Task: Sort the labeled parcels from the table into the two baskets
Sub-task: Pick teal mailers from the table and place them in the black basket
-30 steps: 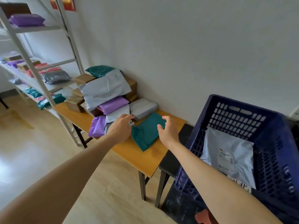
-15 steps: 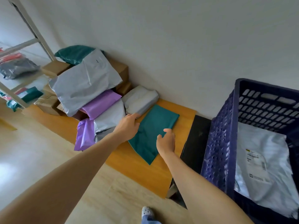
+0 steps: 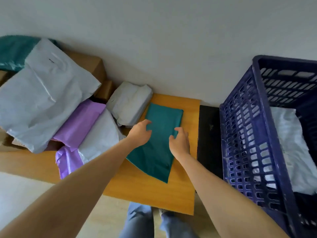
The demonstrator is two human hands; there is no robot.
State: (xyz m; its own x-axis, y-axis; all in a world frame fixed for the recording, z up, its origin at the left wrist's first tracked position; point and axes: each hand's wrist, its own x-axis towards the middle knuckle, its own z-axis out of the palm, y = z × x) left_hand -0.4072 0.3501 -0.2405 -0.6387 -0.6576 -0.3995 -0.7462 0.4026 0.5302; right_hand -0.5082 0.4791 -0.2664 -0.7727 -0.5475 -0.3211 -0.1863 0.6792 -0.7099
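Left hand [image 3: 139,133], right hand [image 3: 180,143] — both at teal parcel [image 3: 160,153].

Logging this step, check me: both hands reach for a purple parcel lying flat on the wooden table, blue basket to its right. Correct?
Wrong colour: the parcel that the left hand and right hand reach for is teal, not purple, as the head view shows. It lies flat on the wooden table, blue basket to its right.

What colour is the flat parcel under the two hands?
The parcel is plain dark teal, seen in the head view.
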